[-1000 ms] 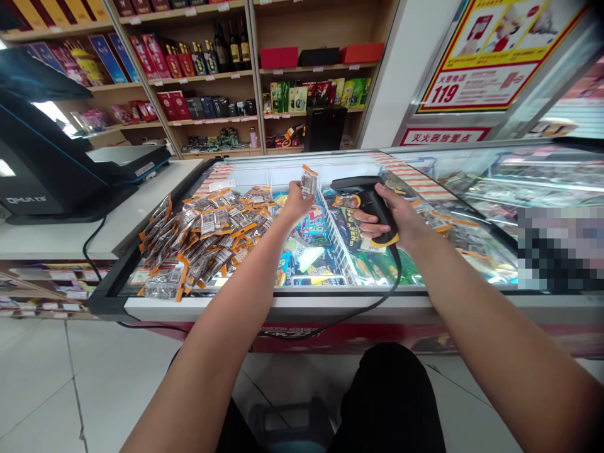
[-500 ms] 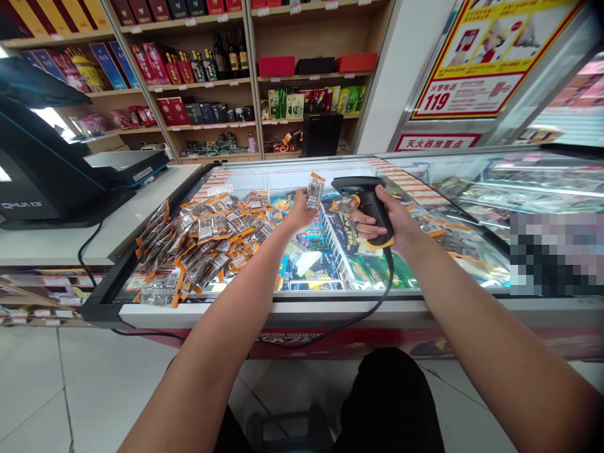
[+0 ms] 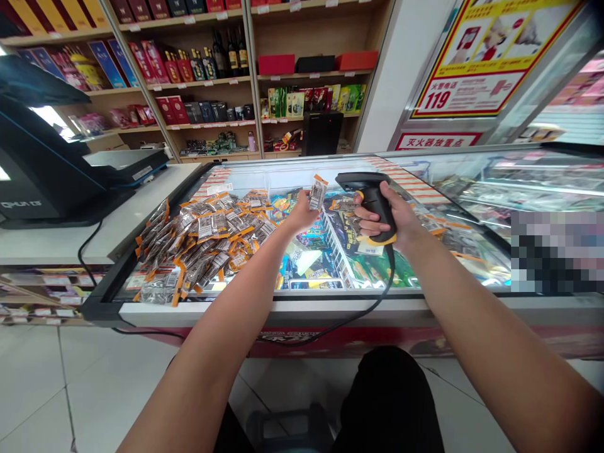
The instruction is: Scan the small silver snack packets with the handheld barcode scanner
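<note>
My left hand (image 3: 302, 214) pinches a small orange-edged snack packet (image 3: 318, 192) and holds it up over the glass top of a freezer chest. Facing it from the right is a black and yellow barcode scanner (image 3: 379, 211), its head pointed toward the packet. The fingers of my right hand (image 3: 399, 217) are wrapped round the scanner's handle. On the glass to the left lies a large heap of similar packets (image 3: 207, 233). More orange-edged packets (image 3: 465, 242) rest to the right, partly behind my right hand and forearm.
The scanner's cable (image 3: 377, 305) hangs over the freezer's front edge (image 3: 340, 308). At the left a counter (image 3: 94, 233) carries a dark checkout machine (image 3: 42, 170). Shelves (image 3: 202, 82) of boxes and bottles stand behind. Bagged goods (image 3: 316, 261) show through the glass.
The scanner in my right hand has shifted slightly right and up. The packet in my left hand has moved a little to the right and tilted. The heap is unchanged.
</note>
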`<move>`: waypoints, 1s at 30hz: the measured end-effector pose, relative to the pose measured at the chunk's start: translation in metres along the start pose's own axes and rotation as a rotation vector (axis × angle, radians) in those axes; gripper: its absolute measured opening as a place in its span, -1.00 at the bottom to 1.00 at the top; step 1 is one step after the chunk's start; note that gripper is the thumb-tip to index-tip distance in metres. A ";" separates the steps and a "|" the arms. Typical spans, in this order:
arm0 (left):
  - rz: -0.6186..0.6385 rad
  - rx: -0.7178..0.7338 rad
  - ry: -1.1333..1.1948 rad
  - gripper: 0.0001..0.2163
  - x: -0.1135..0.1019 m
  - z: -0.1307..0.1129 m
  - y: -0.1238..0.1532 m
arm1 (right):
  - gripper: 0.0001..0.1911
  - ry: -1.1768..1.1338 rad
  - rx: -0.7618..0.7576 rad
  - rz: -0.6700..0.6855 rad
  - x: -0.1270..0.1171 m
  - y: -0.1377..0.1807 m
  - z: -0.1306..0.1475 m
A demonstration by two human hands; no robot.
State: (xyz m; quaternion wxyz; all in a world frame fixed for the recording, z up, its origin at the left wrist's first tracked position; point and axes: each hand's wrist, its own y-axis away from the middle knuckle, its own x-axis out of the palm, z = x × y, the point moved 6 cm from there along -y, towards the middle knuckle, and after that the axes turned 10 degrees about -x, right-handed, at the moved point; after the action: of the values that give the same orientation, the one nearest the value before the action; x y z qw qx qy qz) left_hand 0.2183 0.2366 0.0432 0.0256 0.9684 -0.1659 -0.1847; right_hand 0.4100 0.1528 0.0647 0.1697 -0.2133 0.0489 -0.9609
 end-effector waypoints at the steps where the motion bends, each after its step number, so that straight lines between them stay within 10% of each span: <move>1: 0.003 0.000 0.005 -0.50 0.001 0.000 0.001 | -0.41 -0.001 -0.004 -0.010 0.000 0.000 0.001; 10: -0.280 0.087 -0.506 -0.40 0.014 -0.015 0.024 | -0.46 -0.002 -0.063 -0.017 -0.005 0.000 0.013; 24: 0.149 0.493 -0.662 -0.42 0.088 -0.018 0.039 | -0.54 -0.042 -0.063 -0.002 0.000 0.003 0.009; 30: 0.050 0.397 -0.700 -0.47 0.057 -0.029 0.035 | -0.49 -0.049 -0.061 0.005 -0.004 0.002 0.009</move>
State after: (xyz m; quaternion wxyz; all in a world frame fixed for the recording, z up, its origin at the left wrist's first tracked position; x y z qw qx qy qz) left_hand 0.2680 0.1841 0.0538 -0.2156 0.8287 -0.2204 -0.4672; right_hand 0.4176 0.1522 0.0710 0.1669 -0.2419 0.0745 -0.9529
